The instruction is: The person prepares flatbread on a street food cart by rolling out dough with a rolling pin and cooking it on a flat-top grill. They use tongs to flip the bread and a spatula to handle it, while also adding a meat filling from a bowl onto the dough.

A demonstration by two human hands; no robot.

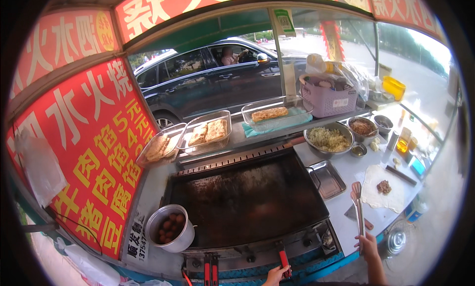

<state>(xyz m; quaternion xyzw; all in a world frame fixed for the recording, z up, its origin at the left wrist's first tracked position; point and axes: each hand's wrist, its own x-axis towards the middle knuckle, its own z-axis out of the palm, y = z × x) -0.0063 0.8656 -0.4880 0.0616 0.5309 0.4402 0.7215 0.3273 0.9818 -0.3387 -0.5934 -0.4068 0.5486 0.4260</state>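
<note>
My left hand point(277, 275) is closed at the lower end of a red handle point(283, 259), which sticks out from the front of the griddle stand. In my right hand point(366, 244) are long metal tongs point(359, 209), held upright over the right-hand worktop point(341, 207). Beside them lies a scraper with a wooden handle point(368, 224). A flat sheet of dough point(378, 202) is spread to their right, with a small heap of brown filling point(384, 187) on it. The wide dark griddle point(242, 202) shows a bare, oily surface.
A pot of brown eggs point(185, 239) stands at the griddle's left corner. Wire baskets point(230, 132) with flatbreads line the back shelf. Bowls of shredded vegetables point(328, 137) and meat filling point(362, 127), a steel tray point(332, 183) and a dark rod point(401, 175) occupy the right. A car point(208, 83) is outside.
</note>
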